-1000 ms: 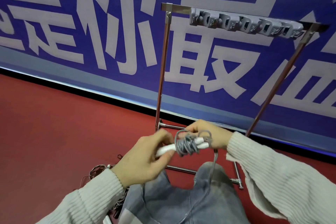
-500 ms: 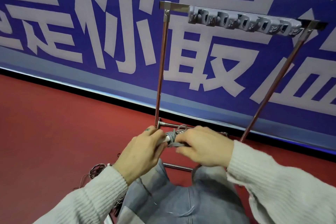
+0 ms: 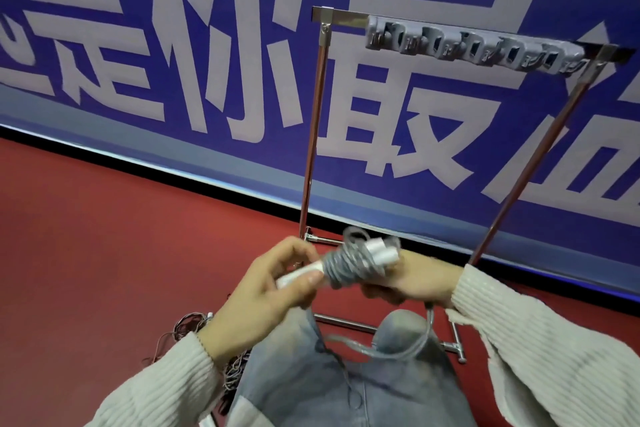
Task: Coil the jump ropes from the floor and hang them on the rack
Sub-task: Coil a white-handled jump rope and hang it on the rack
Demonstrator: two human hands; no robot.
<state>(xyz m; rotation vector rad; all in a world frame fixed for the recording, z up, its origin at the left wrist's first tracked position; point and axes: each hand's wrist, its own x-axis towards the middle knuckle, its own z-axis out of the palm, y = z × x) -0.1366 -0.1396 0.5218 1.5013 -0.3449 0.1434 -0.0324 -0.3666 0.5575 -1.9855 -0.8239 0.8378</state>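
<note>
Gripping the white handle end, the left hand [image 3: 273, 291] steadies the jump rope [image 3: 349, 265]; its grey coil sits between both hands. At three o'clock, the right hand [image 3: 408, 282] clasps the coil beneath the rack [image 3: 346, 15].

Rack [image 3: 313, 135] stands on the floor [image 3: 104, 253] directly before the banner wall [image 3: 138, 45]; row of hooks [image 3: 474, 48] hangs on its top bar. Jump rope bundle [image 3: 349, 265] is held in front of the rack's base, left hand [image 3: 273, 291] at its left end, right hand [image 3: 412, 282] beneath its right end. Loose rope pile [image 3: 194, 326] lies on the floor left of the rack base, near the person's knees [image 3: 346, 374].
</note>
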